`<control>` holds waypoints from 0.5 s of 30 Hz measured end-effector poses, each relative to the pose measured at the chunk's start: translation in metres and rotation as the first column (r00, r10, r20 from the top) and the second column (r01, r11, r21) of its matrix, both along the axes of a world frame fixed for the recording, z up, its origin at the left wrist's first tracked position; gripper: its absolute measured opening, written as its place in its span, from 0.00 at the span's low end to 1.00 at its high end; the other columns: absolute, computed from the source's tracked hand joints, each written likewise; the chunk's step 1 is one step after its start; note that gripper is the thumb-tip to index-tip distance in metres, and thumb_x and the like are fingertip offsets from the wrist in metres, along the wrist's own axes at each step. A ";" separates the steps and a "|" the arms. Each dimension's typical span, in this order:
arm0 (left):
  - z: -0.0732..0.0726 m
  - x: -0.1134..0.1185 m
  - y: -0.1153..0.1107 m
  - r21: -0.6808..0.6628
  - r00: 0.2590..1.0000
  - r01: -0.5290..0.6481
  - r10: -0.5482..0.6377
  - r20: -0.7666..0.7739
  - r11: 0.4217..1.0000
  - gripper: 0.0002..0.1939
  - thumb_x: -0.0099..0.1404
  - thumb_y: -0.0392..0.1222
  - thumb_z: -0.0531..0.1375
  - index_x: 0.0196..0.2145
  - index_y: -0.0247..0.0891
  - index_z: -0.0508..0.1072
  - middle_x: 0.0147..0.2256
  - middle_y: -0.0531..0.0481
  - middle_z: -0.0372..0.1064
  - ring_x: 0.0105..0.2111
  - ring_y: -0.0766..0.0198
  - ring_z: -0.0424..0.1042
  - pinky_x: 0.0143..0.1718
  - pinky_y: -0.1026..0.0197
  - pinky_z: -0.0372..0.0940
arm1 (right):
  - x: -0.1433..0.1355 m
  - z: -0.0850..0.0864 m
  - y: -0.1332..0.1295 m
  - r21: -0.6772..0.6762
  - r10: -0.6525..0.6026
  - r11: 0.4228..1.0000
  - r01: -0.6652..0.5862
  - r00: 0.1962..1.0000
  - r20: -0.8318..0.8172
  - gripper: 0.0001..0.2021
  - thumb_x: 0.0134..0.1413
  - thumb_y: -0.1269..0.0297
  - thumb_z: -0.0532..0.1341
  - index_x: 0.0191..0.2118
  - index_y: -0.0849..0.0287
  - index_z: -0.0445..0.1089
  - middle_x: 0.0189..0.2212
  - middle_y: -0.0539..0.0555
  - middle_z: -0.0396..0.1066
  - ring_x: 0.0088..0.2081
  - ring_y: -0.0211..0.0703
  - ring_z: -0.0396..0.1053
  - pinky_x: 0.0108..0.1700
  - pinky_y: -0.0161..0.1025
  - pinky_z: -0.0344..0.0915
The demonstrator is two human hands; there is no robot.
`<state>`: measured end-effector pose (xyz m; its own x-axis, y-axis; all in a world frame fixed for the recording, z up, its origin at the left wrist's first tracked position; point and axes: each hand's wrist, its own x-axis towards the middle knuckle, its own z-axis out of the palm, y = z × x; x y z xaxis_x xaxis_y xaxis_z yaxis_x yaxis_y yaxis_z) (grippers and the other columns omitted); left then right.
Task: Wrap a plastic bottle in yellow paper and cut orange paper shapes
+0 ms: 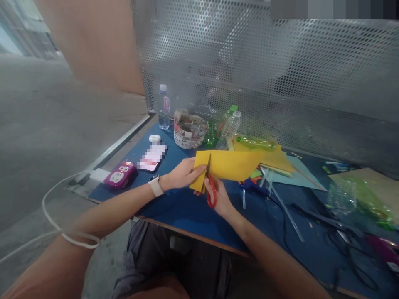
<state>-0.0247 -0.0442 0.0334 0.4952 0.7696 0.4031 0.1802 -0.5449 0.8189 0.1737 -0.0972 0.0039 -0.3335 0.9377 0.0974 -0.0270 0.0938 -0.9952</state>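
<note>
A wide strip of yellow paper is held up above the blue table, near its front edge. My left hand, with a white-strapped watch on the wrist, is closed on the paper's left end. Red-handled scissors are gripped in my right hand, fingers in the loops. Their dark blades stand upright across the paper, just right of my left fingers, with a narrow piece to the left of them. Some fingers of both hands are hidden behind the paper.
Around the blue table stand a water bottle, a newspaper-lined basket, a phone and a purple power strip. Plastic bottles, paper sheets, a blue glue gun and glue sticks lie right. A perforated metal panel rises behind.
</note>
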 end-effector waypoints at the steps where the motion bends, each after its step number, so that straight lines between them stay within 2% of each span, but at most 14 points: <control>1: 0.000 0.000 -0.001 -0.018 1.000 0.005 -0.005 0.008 1.000 0.30 0.85 0.66 0.53 0.40 0.36 0.75 0.37 0.43 0.78 0.30 0.61 0.76 0.29 0.63 0.72 | 0.000 0.000 0.000 -0.001 0.000 1.000 0.000 1.000 0.004 0.34 0.66 0.21 0.67 0.37 0.52 0.71 0.31 0.55 0.78 0.36 0.52 0.82 0.37 0.46 0.79; 7: 0.002 0.002 -0.004 -0.137 0.997 0.047 -0.039 0.061 0.989 0.30 0.84 0.68 0.54 0.43 0.36 0.75 0.36 0.44 0.78 0.29 0.58 0.80 0.29 0.61 0.75 | 0.002 0.002 -0.001 0.010 -0.001 1.000 0.001 0.999 0.041 0.34 0.68 0.21 0.65 0.39 0.52 0.72 0.31 0.56 0.80 0.32 0.50 0.80 0.38 0.47 0.80; 15: 0.002 0.003 0.000 -0.035 1.000 -0.028 0.028 -0.012 0.999 0.29 0.84 0.64 0.53 0.41 0.36 0.77 0.37 0.43 0.79 0.34 0.58 0.78 0.32 0.62 0.74 | -0.001 0.002 0.000 0.013 -0.014 1.000 0.013 0.997 0.073 0.36 0.68 0.20 0.63 0.41 0.54 0.72 0.30 0.55 0.80 0.28 0.48 0.79 0.34 0.45 0.80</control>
<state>-0.0222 -0.0439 0.0350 0.4777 0.7970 0.3697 0.2049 -0.5103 0.8352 0.1732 -0.0975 0.0057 -0.3277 0.9409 0.0852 0.0473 0.1064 -0.9932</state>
